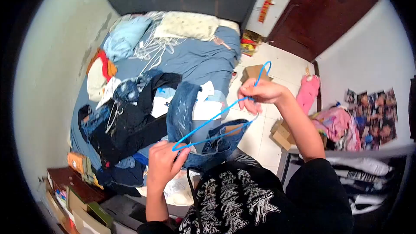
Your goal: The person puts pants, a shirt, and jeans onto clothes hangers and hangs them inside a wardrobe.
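Observation:
A blue clothes hanger [206,124] is stretched between my two hands, its hook pointing up and to the right. My right hand [264,92] is closed on it just below the hook. At the hanger's left corner, my left hand [164,162] has its fingers round the wire. Blue jeans [181,109] lie under and beside the hanger, one leg toward the bed and the waist near my body. Whether the left fingers also pinch the denim is hidden.
A bed [197,56] bears dark trousers [130,121], a heap of white hangers [151,45], a light blue bundle [125,37] and a pillow [186,26]. Cardboard boxes [282,133] stand on the floor at right. Pink clothes [336,123] are piled near the wall.

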Motion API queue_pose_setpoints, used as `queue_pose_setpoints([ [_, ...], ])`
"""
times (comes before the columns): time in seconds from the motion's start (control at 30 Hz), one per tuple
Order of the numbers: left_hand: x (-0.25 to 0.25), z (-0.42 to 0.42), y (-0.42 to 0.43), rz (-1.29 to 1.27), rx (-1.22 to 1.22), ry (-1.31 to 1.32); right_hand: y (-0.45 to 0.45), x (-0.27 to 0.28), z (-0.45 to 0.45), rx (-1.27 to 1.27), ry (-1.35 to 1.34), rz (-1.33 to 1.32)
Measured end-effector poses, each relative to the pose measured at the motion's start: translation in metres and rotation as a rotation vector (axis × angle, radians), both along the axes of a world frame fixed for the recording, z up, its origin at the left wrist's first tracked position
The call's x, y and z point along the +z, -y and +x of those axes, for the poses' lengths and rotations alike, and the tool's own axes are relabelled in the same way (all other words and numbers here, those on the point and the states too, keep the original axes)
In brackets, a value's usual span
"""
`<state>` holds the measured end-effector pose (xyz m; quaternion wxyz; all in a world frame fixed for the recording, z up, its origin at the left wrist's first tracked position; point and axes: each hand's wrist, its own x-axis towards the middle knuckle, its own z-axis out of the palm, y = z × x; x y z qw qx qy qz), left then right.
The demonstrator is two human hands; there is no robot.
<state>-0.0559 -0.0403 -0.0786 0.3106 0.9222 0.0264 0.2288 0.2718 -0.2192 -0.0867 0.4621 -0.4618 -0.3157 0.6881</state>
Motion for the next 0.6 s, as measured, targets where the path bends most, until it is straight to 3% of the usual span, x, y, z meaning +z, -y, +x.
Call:
queue_pose_setpoints([
  [0.03,0.024,0.002,0.008,0.111,-0.048,0.053,0.014,0.018,-0.004,-0.064,0.078,0.044],
  [0.17,0.070,0.012,0.032,0.101,-0.101,0.238,0.065,0.103,-0.030,-0.376,0.427,0.187],
  [0.27,0.117,0.030,0.049,0.229,0.059,0.364,0.098,0.187,-0.035,-0.535,0.732,0.252],
  [0.33,0.164,0.053,0.073,-0.011,0.085,0.390,0.117,0.237,-0.035,-0.710,0.924,0.301],
  [0.4,0.204,0.081,0.095,-0.174,-0.049,0.557,0.138,0.283,-0.013,-0.697,1.048,0.417],
  [0.47,0.236,0.106,0.125,-0.301,-0.142,0.708,0.168,0.331,0.000,-0.762,0.894,0.395],
  [0.53,0.256,0.119,0.157,-0.304,-0.179,0.768,0.197,0.359,-0.016,-0.890,0.966,0.550],
  [0.6,0.262,0.126,0.202,-0.292,-0.165,0.796,0.230,0.369,-0.023,-1.178,1.099,0.499],
])
